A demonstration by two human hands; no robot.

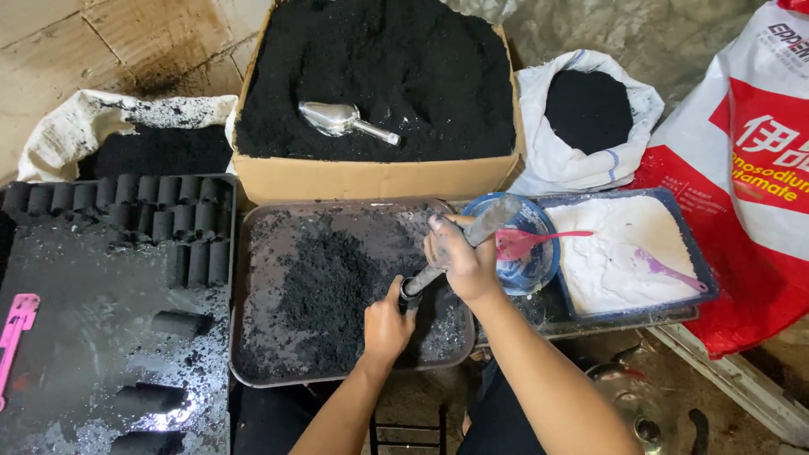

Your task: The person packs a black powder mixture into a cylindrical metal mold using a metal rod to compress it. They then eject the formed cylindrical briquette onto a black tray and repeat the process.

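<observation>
Your left hand (pixel 386 324) grips the small tube (pixel 409 295) upright while your right hand (pixel 462 259) clutches the rod (pixel 472 240), slanting up-right from it.

Bright, even light from above/front. Glare on metal scoop (pixel 341 119) & wet sheen on left dark tray (pixel 101 337). Soft shadows under arms. Slight motion blur at right hand (pixel 459 257); edges mildly bowed.

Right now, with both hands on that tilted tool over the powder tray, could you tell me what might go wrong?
The tilted grey metal rod in the right hand passes close to the blue round bowl and might knock it. The left hand steadies the small black tube at the rod's tip; a slip could pinch fingers or scatter powder from the dark metal tray.
</observation>
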